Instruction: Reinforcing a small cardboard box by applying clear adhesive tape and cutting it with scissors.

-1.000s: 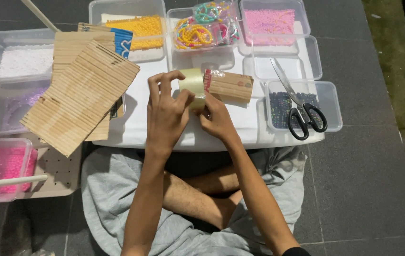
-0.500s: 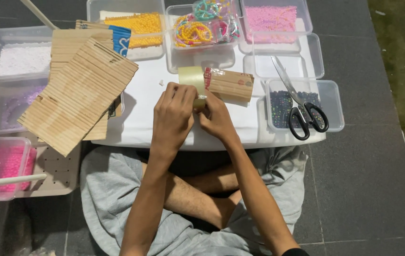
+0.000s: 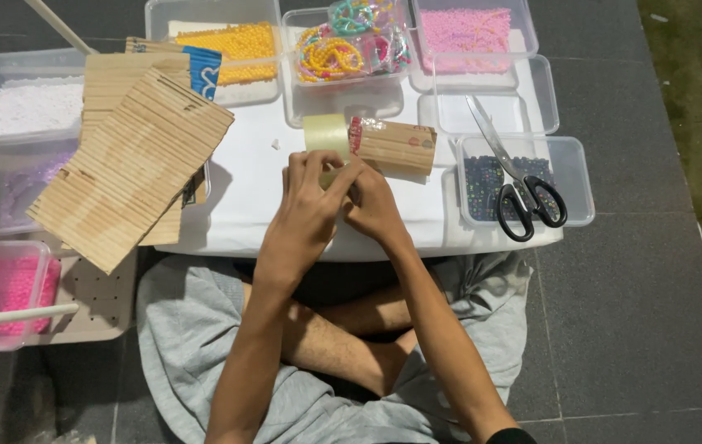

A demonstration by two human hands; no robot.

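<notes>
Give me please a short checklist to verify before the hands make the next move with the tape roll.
1. Both hands on the tape roll: ok; left hand and right hand meet at it.
2. Loose tape end found: cannot tell, fingers cover it.
3. Scissors close by: ok, lying on the box of dark beads.
4. Stick panel apart from the hands: ok.
5. Stick bundle beside the roll: ok.
</notes>
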